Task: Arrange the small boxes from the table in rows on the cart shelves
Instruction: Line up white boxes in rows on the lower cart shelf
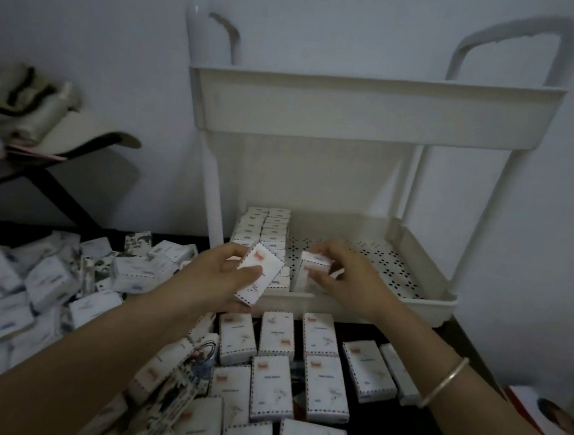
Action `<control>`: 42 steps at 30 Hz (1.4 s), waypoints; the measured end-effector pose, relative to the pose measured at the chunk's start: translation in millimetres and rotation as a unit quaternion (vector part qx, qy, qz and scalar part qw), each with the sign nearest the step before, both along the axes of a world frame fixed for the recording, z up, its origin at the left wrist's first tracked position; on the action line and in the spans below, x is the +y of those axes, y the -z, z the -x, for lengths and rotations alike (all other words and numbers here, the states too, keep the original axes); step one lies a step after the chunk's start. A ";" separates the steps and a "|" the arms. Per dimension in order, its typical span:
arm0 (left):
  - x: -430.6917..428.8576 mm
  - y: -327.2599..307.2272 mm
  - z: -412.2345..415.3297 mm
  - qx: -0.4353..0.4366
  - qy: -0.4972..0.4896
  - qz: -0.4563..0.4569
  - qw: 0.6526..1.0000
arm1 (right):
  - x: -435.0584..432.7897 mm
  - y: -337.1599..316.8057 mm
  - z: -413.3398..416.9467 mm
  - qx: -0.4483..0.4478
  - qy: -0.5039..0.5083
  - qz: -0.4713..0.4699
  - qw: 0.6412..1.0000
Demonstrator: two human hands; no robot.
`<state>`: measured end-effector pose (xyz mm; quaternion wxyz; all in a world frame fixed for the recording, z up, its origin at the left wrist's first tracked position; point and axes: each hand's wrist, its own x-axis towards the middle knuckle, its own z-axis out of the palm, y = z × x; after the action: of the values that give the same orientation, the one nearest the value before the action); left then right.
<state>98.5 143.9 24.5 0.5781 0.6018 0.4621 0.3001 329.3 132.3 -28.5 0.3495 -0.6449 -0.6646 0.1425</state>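
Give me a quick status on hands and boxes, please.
Left hand grips a tilted box. Right hand holds an upright box on the lower shelf, beside two filled rows. Nothing blocking.

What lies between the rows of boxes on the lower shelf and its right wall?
Head view: the right hand holding a box beside the rows; beyond it, bare perforated shelf floor up to the wall.

No readable text anywhere. The small boxes (pixel 276 333) in front of the cart (pixel 373 110) show a reddish patch and dark print lines inside a dashed border, all too blurred. Same for the left-hand box (pixel 261 274) and right-hand box (pixel 313 271) at the cart's front rim.
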 end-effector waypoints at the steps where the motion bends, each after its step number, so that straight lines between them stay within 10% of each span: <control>1: 1.2 0.5 -0.3 0.028 -0.011 -0.033 0.999 | -0.4 2.1 1.0 0.015 -0.007 0.015 1.000; 19: 57.7 5.7 -75.9 0.143 0.001 -0.304 0.942 | -4.5 9.2 2.3 -0.087 -0.011 0.050 0.995; 42: 85.2 47.1 -64.3 0.304 0.187 -0.403 0.842 | -17.2 -16.7 -10.2 -0.003 -0.003 0.097 0.995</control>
<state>162.8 229.1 -22.6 0.1601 0.9180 0.3316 0.1476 339.4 115.1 -11.8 0.2830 -0.6741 -0.6505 0.2059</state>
